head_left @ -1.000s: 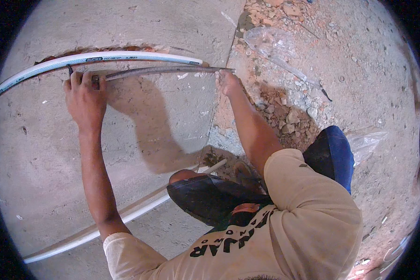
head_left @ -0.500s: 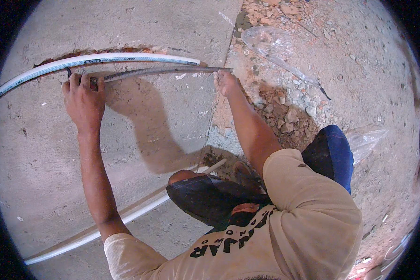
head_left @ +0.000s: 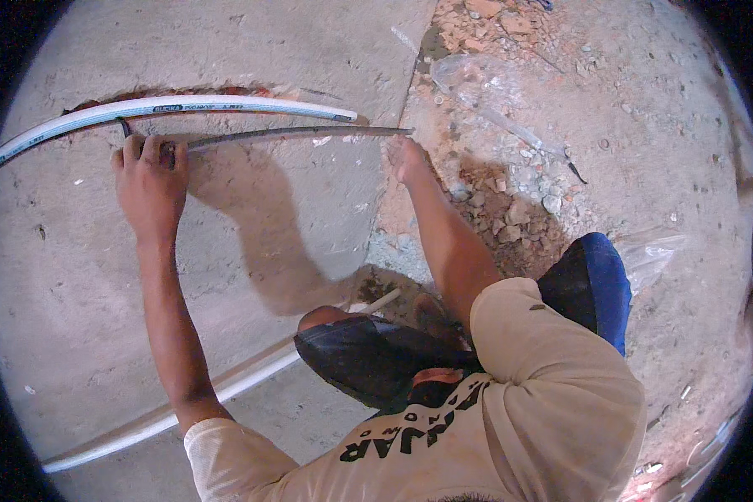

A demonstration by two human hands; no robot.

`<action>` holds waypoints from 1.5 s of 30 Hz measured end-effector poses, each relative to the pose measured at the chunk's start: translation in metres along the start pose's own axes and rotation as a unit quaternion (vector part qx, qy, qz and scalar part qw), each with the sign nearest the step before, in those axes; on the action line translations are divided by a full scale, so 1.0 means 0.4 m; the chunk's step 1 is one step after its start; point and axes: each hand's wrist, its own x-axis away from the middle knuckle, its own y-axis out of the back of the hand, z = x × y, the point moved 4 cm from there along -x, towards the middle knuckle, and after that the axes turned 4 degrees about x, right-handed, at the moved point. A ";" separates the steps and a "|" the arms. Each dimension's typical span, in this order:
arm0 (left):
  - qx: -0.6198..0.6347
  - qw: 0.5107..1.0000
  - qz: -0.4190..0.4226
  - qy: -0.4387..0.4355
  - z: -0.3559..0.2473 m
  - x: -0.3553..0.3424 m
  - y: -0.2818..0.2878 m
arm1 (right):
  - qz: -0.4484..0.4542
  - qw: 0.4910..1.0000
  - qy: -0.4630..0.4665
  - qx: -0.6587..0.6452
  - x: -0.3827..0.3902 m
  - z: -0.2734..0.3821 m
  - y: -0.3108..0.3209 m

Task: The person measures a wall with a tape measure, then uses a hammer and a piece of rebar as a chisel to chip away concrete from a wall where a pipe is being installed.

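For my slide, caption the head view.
Left hand holding and right hand at a long grey bar beside white-blue pipe.

Long dark strip (head_left: pixel 301 131), slightly bowed, just beside white-blue pipe (head_left: pixel 284 105).

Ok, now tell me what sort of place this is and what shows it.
Probably a building or renovation site: a rough reddish gash in the bare grey wall, a blue-striped white pipe running along it, and broken rubble on the ground.

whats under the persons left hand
Out from under the bare left hand, a long, thin dark-grey blade extends rightward and a small curved black piece pokes out above. Whatever the hand itself covers cannot be seen.
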 end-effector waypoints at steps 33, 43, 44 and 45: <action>0.556 0.679 0.452 0.162 -0.129 0.265 0.087 | 0.085 0.513 0.165 0.838 0.973 0.019 -0.361; 0.680 0.550 0.484 -0.035 0.060 0.546 0.319 | -0.354 0.609 0.160 0.691 1.812 0.096 -0.278; 0.632 0.522 0.573 -0.001 0.058 0.560 0.327 | -0.424 0.488 0.153 0.747 1.887 0.124 -0.228; 0.633 0.507 0.585 0.018 0.066 0.621 0.344 | -0.454 0.571 0.178 0.660 1.959 0.150 -0.212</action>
